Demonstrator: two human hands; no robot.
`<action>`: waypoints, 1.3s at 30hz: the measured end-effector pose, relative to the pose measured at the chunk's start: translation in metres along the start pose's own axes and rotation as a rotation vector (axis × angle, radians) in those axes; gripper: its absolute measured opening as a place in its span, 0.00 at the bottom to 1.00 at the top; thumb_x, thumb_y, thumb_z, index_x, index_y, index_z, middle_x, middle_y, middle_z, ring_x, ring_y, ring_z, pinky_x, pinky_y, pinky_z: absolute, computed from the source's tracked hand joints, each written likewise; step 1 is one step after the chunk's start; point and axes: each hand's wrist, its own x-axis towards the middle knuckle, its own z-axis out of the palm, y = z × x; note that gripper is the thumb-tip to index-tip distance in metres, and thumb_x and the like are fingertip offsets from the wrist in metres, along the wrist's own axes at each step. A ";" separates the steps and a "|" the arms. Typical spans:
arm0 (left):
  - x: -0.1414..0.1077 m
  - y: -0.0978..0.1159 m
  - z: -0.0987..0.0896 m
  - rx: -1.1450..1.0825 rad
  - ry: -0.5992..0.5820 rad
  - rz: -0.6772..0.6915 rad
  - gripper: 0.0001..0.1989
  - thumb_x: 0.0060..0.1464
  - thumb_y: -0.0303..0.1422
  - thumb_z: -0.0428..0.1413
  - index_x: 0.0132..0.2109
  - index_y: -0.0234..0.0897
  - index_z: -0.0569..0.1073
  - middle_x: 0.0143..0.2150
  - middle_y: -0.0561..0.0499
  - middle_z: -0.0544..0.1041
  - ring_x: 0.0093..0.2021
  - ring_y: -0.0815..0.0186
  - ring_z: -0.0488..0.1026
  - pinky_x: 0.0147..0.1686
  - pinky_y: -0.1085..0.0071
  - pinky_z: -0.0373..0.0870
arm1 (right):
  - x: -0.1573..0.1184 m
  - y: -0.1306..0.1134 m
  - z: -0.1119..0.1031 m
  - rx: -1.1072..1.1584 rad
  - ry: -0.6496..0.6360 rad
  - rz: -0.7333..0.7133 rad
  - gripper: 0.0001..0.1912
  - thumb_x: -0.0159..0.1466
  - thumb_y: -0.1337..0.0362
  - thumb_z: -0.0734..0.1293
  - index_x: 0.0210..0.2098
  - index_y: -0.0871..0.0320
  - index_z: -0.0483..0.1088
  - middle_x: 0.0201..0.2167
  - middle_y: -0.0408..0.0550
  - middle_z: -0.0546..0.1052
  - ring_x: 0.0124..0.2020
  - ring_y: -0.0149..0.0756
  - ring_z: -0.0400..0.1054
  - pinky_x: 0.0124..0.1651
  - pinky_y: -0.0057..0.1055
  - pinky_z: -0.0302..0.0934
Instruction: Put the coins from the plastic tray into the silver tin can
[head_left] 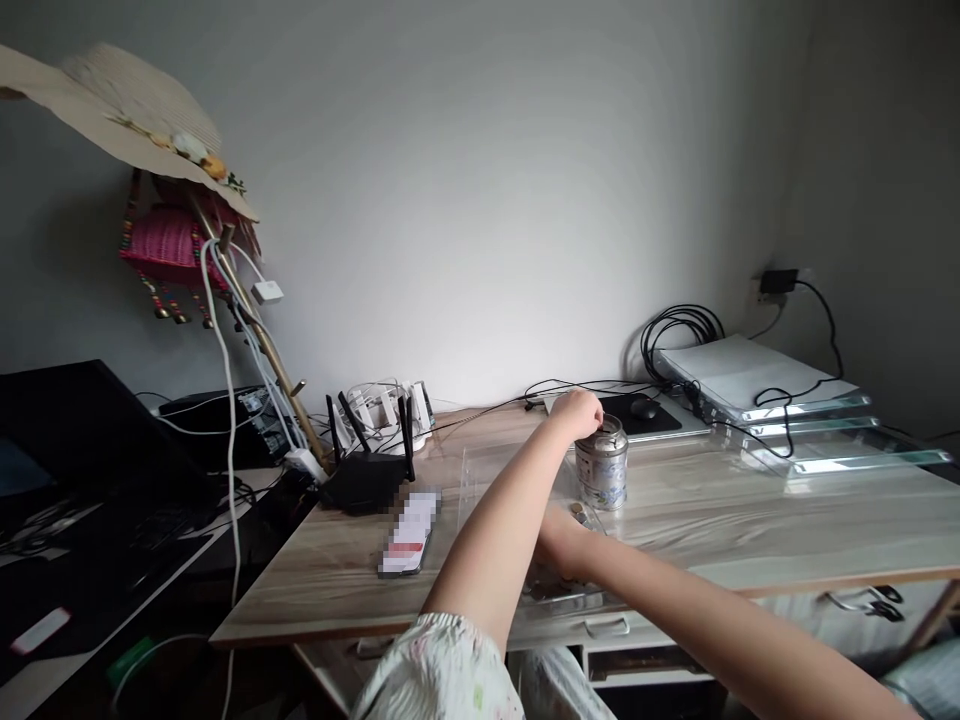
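My left hand [580,412] is at the top of a round metal tin [602,470] with a worn, blue-patterned side. Its fingers are pinched together over the tin's rim; what they hold, if anything, is too small to make out. My right hand [561,545] reaches in from the right, under my left forearm, which hides its fingers. It is down at a clear plastic box [463,480] on the table. A few small coin-like pieces [579,512] show just beyond my right hand, close to the tin's base.
A phone [409,535] and a black router [367,480] with upright antennas are left of the box. Behind the tin are a black mouse pad [660,418], a mouse [643,407] and cables. Clear stacked trays [795,410] stand right. The wooden table [300,590] has drawers beneath.
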 end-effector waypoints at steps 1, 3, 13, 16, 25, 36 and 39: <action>0.002 0.000 0.000 0.005 -0.013 0.001 0.08 0.41 0.26 0.53 0.29 0.39 0.76 0.32 0.50 0.76 0.36 0.66 0.70 0.36 0.72 0.65 | -0.014 0.005 -0.006 0.000 0.038 -0.004 0.09 0.49 0.75 0.61 0.27 0.59 0.69 0.29 0.47 0.73 0.32 0.35 0.65 0.33 0.27 0.56; 0.004 -0.002 0.001 0.010 -0.026 -0.003 0.08 0.40 0.25 0.54 0.28 0.40 0.76 0.32 0.51 0.76 0.35 0.67 0.70 0.35 0.73 0.65 | -0.043 0.022 -0.023 0.052 0.174 -0.027 0.08 0.50 0.74 0.60 0.26 0.59 0.68 0.27 0.46 0.72 0.29 0.32 0.64 0.31 0.25 0.56; -0.032 -0.024 -0.001 -0.175 0.299 -0.215 0.14 0.50 0.27 0.46 0.40 0.37 0.73 0.43 0.49 0.72 0.41 0.68 0.68 0.41 0.74 0.63 | -0.046 0.127 -0.111 0.123 0.719 0.356 0.08 0.51 0.61 0.62 0.26 0.57 0.71 0.26 0.44 0.74 0.29 0.32 0.66 0.30 0.24 0.56; -0.072 -0.028 0.003 -0.133 0.321 -0.259 0.13 0.50 0.28 0.46 0.40 0.38 0.72 0.42 0.49 0.71 0.40 0.68 0.68 0.39 0.74 0.64 | -0.021 0.135 -0.112 0.082 0.574 0.413 0.08 0.49 0.62 0.63 0.25 0.56 0.72 0.26 0.43 0.74 0.29 0.32 0.66 0.29 0.24 0.55; -0.179 -0.044 0.031 -0.195 -0.225 -0.331 0.20 0.51 0.40 0.46 0.48 0.36 0.67 0.49 0.46 0.67 0.48 0.63 0.65 0.47 0.70 0.60 | -0.029 0.090 -0.081 -0.126 0.649 0.170 0.15 0.58 0.60 0.56 0.36 0.57 0.72 0.37 0.51 0.72 0.40 0.39 0.62 0.42 0.33 0.54; -0.209 -0.029 0.029 -0.066 -0.662 -0.189 0.27 0.34 0.37 0.59 0.46 0.40 0.65 0.45 0.47 0.63 0.41 0.61 0.67 0.35 0.72 0.65 | -0.023 0.045 0.002 -0.025 -0.268 -0.143 0.25 0.41 0.63 0.67 0.41 0.56 0.67 0.37 0.49 0.66 0.35 0.38 0.64 0.33 0.29 0.57; -0.211 -0.037 0.029 -0.103 -0.691 -0.126 0.23 0.34 0.33 0.58 0.43 0.41 0.68 0.43 0.49 0.63 0.36 0.66 0.68 0.31 0.74 0.65 | -0.022 0.042 0.000 0.058 -0.343 -0.237 0.17 0.42 0.71 0.63 0.34 0.59 0.69 0.29 0.44 0.69 0.32 0.33 0.63 0.29 0.24 0.55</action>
